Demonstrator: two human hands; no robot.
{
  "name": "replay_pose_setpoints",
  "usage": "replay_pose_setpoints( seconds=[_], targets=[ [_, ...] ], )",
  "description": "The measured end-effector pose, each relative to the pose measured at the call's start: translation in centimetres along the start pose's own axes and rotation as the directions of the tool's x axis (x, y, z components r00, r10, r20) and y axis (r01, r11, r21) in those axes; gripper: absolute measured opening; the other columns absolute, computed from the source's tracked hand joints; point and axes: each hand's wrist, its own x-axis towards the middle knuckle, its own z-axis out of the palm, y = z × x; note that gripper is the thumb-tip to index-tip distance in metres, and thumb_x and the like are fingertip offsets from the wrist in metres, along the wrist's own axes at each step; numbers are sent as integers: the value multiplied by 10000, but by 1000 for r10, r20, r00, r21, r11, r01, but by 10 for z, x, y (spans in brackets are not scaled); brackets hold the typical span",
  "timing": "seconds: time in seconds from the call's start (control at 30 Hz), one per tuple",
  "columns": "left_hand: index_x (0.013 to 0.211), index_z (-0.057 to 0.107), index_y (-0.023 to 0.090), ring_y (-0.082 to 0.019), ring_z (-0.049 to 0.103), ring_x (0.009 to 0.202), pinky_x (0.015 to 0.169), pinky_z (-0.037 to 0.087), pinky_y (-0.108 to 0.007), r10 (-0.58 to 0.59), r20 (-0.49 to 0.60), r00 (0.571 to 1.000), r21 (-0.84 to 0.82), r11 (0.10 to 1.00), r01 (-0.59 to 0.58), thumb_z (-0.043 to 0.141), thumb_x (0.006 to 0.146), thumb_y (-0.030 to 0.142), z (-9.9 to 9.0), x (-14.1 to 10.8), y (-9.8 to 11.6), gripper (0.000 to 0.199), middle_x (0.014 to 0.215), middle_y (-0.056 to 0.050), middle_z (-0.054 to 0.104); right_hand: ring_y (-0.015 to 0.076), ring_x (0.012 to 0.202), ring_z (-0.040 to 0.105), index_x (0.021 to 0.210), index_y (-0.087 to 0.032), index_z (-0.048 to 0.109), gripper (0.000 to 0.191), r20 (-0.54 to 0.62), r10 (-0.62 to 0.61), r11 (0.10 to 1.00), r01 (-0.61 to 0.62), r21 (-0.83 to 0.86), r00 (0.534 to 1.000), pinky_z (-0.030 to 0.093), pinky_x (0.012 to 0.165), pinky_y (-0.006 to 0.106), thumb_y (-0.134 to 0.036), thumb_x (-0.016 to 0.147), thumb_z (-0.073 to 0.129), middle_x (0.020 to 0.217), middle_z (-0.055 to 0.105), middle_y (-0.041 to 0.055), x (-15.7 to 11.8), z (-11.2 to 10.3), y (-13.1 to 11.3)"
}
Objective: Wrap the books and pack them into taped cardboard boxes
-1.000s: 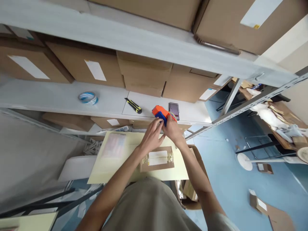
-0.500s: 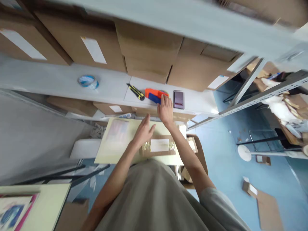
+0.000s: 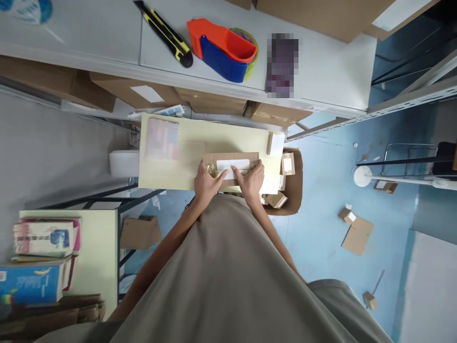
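Note:
A small cardboard box (image 3: 231,156) with a white label on top lies at the front edge of the pale yellow table (image 3: 189,176). My left hand (image 3: 208,182) grips its left end, thumb lying on the label. On the right end sits my right hand (image 3: 252,178), fingers curled round the side and thumb on the label. Clear tape shows on the box's left end. Above, on the grey shelf (image 3: 321,71), rest an orange and blue tape dispenser (image 3: 223,50) and a black and yellow utility knife (image 3: 166,33).
A pixelated dark rectangle (image 3: 283,64) lies right of the dispenser. An open carton (image 3: 298,190) holding small boxes stands right of the table. Books (image 3: 43,240) are stacked on a side table at lower left. Cardboard pieces (image 3: 358,236) lie on the blue floor.
My right hand has left the tape dispenser, which stays on the shelf, and come down to the box. My left hand has closed on the box too. The view has tilted down.

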Motion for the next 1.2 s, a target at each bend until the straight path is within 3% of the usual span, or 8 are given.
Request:
replay_pose_setpoints(
  seconds=[0.13,0.27,0.47,0.63,0.8,1.0,1.1,1.2],
  targets=[
    [1306,697,209,-316,764,1122,952,590,-392,-42,-4,999,-98,994,41,673,947,613,3,8,-13,542,1204,-121,810,316,1482,553,1696,0,310,863,72,-36,993,28,116,997,492,1155,381,-623,1104,385,1579,559,313,13,2,21],
    [1270,739,191,-249,750,1115,952,590,-322,10,76,997,-394,919,21,594,991,634,3,14,-34,543,1214,-85,815,295,1385,651,1659,-50,453,795,102,-31,908,-15,419,994,566,1043,351,-616,1113,340,1522,658,233,17,5,54],
    [1421,705,202,-274,714,1276,1086,586,-387,114,121,986,-628,778,-13,665,974,654,-21,12,-25,637,1394,-103,756,318,1340,690,1481,-155,706,638,-101,-40,747,97,658,994,557,1142,451,-611,1066,543,1391,765,134,1,-25,62],
    [1347,746,241,-239,710,1244,1011,633,-342,268,-41,963,-529,812,-249,701,986,505,-52,14,-14,449,1427,-93,694,292,1325,674,1375,-273,779,421,-308,-93,753,270,601,947,585,1133,503,-493,1036,662,1393,719,105,-9,-61,63],
    [1267,750,208,-200,758,1063,957,654,-343,229,-8,973,-495,845,-203,686,929,336,-28,30,-53,367,1323,-101,720,260,1160,727,1269,-185,762,402,-117,-137,734,180,655,984,661,965,431,-465,1007,639,1292,728,155,2,-12,81],
    [1097,800,187,-301,766,1136,1103,589,-484,-72,255,964,-290,946,147,641,817,180,5,52,-115,322,1150,-110,813,307,1029,766,1144,-184,785,375,241,-57,784,-106,611,969,617,1016,524,-447,927,630,1034,820,155,17,52,104],
    [1161,799,182,-318,737,1238,1159,544,-500,-77,264,961,-285,946,154,635,849,203,7,71,-120,353,1221,-129,809,328,1079,759,1123,-183,797,432,226,-22,781,-124,611,974,587,1059,570,-502,912,596,1105,819,177,31,57,105],
    [1351,724,165,-304,660,1391,1213,495,-484,-49,239,970,-354,926,134,620,919,250,8,97,-101,452,1465,-174,705,331,1163,743,1235,-167,761,581,226,-3,690,-162,705,974,587,1063,580,-609,902,583,1285,774,206,50,55,95]
  ],
)
